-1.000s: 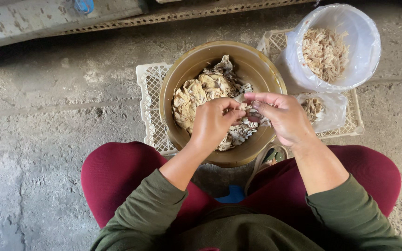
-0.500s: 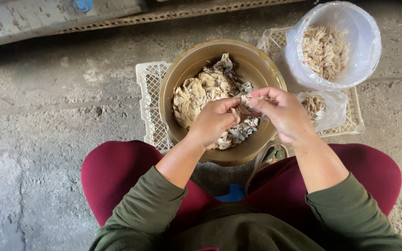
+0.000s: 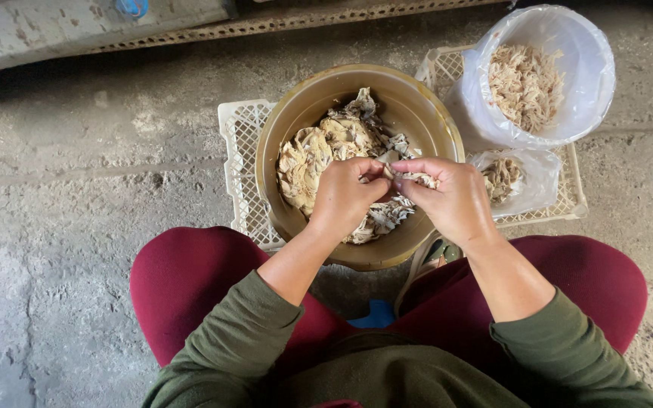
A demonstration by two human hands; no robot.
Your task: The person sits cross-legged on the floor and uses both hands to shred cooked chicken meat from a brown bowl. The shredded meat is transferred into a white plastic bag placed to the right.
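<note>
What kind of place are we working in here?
Probably an informal outdoor or shed-like work spot at ground level: rough concrete floor, a brown bowl of pale shreds resting on a white plastic crate, and a bag-lined bucket beside it.

I see pale beige and grey dried mushroom pieces (image 3: 326,155) heaped in a round, golden-brown metal bowl (image 3: 425,113). Under it sits a cream-white plastic crate with a lattice pattern (image 3: 237,151). A translucent white plastic bag (image 3: 591,83) holds tan shreds. My sleeves are olive green fabric (image 3: 228,340), my trousers dark maroon (image 3: 183,279). The concrete floor is mottled grey (image 3: 77,196).
</note>
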